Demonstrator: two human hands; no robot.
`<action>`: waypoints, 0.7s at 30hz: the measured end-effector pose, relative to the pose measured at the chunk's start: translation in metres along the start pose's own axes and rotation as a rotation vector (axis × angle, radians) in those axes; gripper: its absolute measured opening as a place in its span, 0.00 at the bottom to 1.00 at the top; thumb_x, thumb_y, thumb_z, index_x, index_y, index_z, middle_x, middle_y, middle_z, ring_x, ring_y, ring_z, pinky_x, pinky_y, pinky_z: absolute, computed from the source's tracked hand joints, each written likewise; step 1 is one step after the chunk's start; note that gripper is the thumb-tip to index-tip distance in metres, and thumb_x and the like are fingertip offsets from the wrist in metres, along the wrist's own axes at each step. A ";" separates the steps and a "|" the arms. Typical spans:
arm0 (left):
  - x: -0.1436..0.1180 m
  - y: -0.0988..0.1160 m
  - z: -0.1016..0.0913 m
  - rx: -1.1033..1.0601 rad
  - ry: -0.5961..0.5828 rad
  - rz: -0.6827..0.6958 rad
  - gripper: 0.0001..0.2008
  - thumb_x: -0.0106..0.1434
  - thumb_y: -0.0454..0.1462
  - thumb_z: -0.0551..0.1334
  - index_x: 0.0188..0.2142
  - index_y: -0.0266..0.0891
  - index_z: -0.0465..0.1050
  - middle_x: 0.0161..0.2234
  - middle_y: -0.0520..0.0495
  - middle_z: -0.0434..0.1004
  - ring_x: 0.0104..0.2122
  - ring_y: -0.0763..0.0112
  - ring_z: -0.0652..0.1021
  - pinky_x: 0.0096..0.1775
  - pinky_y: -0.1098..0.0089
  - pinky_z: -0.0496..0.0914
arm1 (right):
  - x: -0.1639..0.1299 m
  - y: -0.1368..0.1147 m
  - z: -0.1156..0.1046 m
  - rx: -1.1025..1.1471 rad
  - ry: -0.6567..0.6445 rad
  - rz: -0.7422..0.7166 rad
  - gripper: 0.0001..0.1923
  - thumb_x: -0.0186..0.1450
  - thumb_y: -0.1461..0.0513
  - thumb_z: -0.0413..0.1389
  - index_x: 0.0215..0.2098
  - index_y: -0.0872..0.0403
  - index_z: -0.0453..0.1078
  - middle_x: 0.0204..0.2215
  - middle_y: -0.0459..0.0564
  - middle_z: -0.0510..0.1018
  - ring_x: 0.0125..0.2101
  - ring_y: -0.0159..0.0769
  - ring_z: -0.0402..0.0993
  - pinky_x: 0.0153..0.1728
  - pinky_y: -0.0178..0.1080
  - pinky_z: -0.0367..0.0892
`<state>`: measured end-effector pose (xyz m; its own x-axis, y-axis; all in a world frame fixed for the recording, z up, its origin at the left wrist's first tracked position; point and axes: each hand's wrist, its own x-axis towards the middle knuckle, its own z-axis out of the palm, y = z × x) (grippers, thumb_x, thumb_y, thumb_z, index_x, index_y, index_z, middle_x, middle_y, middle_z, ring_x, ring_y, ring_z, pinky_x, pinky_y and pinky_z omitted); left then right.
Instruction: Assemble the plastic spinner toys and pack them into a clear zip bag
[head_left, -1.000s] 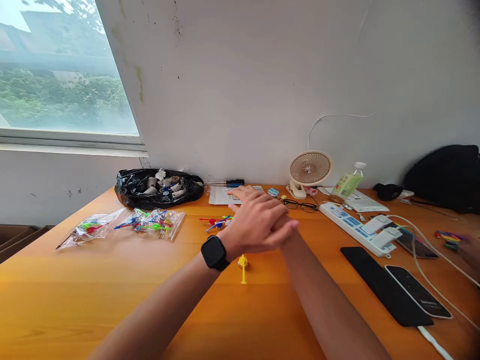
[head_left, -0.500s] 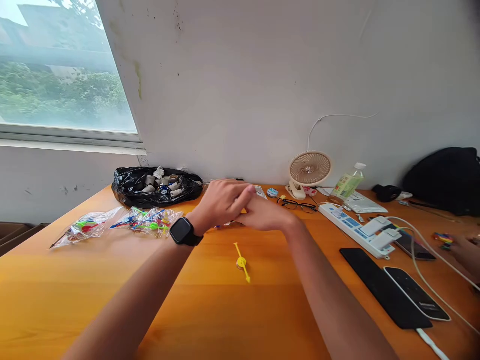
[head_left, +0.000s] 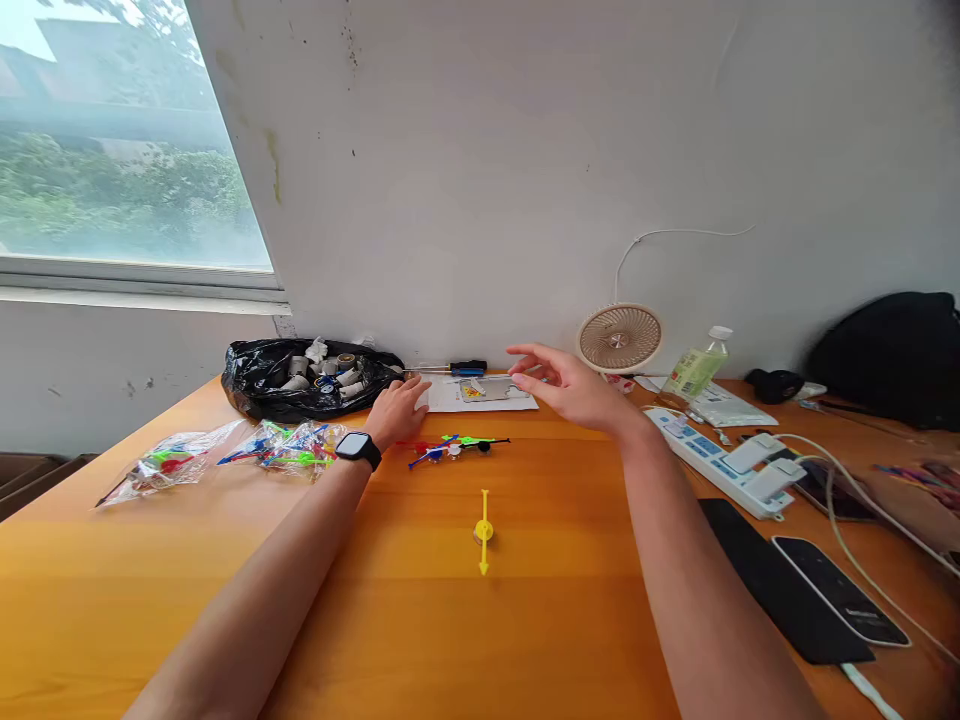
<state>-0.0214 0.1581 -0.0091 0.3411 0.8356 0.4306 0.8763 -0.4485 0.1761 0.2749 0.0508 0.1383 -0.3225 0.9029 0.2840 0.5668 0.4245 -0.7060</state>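
My left hand (head_left: 397,412), with a black watch (head_left: 358,450) on its wrist, is low over the table behind a cluster of small coloured plastic arrow pieces (head_left: 454,449). Its fingers are stretched out and hold nothing. To the right, my right hand (head_left: 574,388) hovers with thumb and fingers apart, nothing between them. A yellow plastic arrow spinner (head_left: 484,532) lies between my forearms, its arrowhead toward me. Neither hand touches it. The coloured pieces, in red, blue, green and black, overlap one another behind it.
Left are clear bags of coloured pieces (head_left: 289,445) and a black plastic bag (head_left: 247,385) holding rolls. At the back lie a screwdriver (head_left: 469,368) and white sheet (head_left: 442,397). Right are a fan (head_left: 619,338), bottle (head_left: 694,372), power strip (head_left: 697,458), phone (head_left: 840,590) and another person's hand (head_left: 900,500).
My hands were together, one over the other, and have parted, left hand leftward, right hand rightward. The yellow spinner has turned slightly, its arrowhead swinging left. The coloured pieces behind have come into view.
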 end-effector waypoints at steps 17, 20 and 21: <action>0.020 0.043 -0.103 -0.843 -0.182 0.134 0.19 0.68 0.41 0.62 0.57 0.39 0.74 0.43 0.44 0.81 0.42 0.63 0.83 0.46 0.66 0.75 | 0.012 0.001 0.015 0.007 0.210 -0.194 0.22 0.67 0.53 0.63 0.58 0.46 0.74 0.56 0.52 0.78 0.58 0.45 0.72 0.56 0.49 0.69; 0.008 0.071 -0.140 -1.002 -0.292 0.202 0.19 0.68 0.42 0.65 0.56 0.40 0.74 0.45 0.44 0.81 0.43 0.63 0.82 0.45 0.66 0.75 | 0.014 -0.009 0.026 0.128 0.106 -0.206 0.20 0.66 0.51 0.64 0.54 0.48 0.76 0.51 0.51 0.81 0.53 0.44 0.75 0.54 0.48 0.70; 0.005 0.079 -0.148 -1.022 -0.294 0.204 0.19 0.68 0.43 0.66 0.55 0.40 0.74 0.45 0.43 0.81 0.44 0.63 0.82 0.45 0.66 0.75 | 0.015 -0.011 0.029 0.190 0.071 -0.199 0.18 0.66 0.50 0.64 0.50 0.50 0.77 0.46 0.51 0.82 0.48 0.42 0.77 0.51 0.46 0.71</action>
<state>-0.0007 0.0795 0.1381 0.6356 0.6976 0.3306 0.1421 -0.5266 0.8381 0.2421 0.0578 0.1319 -0.3557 0.8084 0.4691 0.3431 0.5798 -0.7390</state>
